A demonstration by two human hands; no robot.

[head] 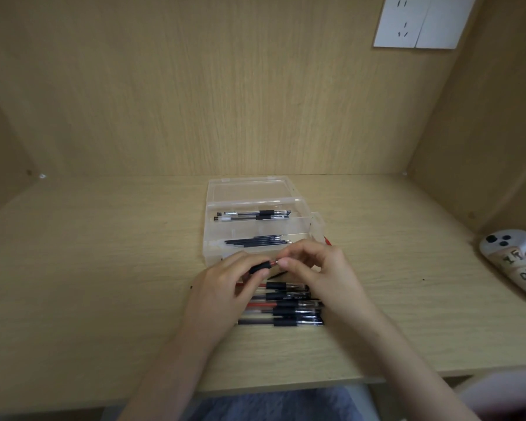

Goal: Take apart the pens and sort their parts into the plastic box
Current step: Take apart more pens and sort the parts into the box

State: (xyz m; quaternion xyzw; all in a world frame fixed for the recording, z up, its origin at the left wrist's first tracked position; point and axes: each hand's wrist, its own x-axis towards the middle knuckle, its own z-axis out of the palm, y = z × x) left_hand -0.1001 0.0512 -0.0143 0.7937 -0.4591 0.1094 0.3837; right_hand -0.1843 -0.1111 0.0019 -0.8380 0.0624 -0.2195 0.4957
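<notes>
Your left hand [225, 281] and right hand [313, 265] were both closed on one pen [263, 266] just before the plastic box [213, 238], which already held barrels [252, 214] and refills [257, 240], while a pile of pens [286, 308] on the surface [104, 268] remained whole.

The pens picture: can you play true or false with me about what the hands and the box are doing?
1. Both hands, left hand and right hand, hold one pen. True.
2. The plastic box is closed. False: its lid lies open behind it.
3. Thin black refills lie in one compartment. True.
4. The pile of pens lies inside the box. False: it lies on the desk, between the wrists.
5. A white controller lies on the right. True.
</notes>
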